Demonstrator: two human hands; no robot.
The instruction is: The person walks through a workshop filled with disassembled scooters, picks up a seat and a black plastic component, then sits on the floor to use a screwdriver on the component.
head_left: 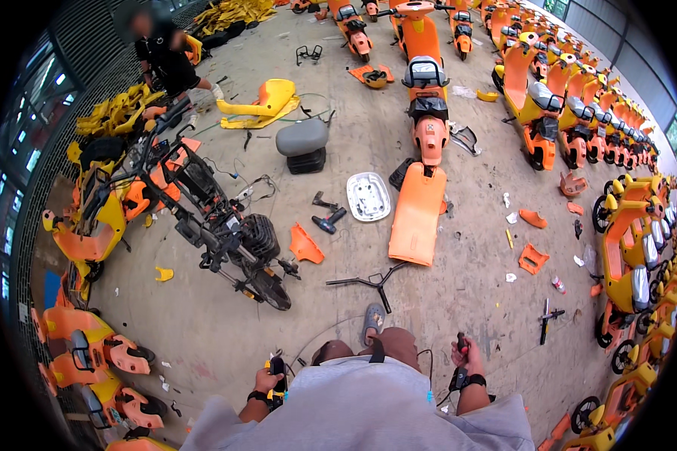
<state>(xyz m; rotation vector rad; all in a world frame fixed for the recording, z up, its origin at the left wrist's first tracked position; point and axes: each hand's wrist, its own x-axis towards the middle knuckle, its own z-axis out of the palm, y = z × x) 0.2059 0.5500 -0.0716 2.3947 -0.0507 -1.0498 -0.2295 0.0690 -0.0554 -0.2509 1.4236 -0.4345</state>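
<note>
Low in the head view, my left hand (267, 379) grips a black-and-yellow object (278, 376) beside my hip; exactly what it is I cannot tell. On the other side, my right hand (470, 357) is closed on a small black-and-red tool (461, 342). Both wrists wear dark straps. One foot in a grey clog (374, 319) stands near a black handlebar (357, 282). Ahead lie an orange panel (414, 222), a white plastic tray (367, 197), a cordless drill (327, 221) and an orange cover (306, 244).
A stripped scooter frame (226, 237) stands left of centre, near a grey seat (301, 139). Rows of orange scooters (549, 105) line the right; more (90, 331) stand at left. Loose parts litter the concrete floor (474, 301). A person in dark clothes (162, 56) stands back left near yellow panels (116, 109).
</note>
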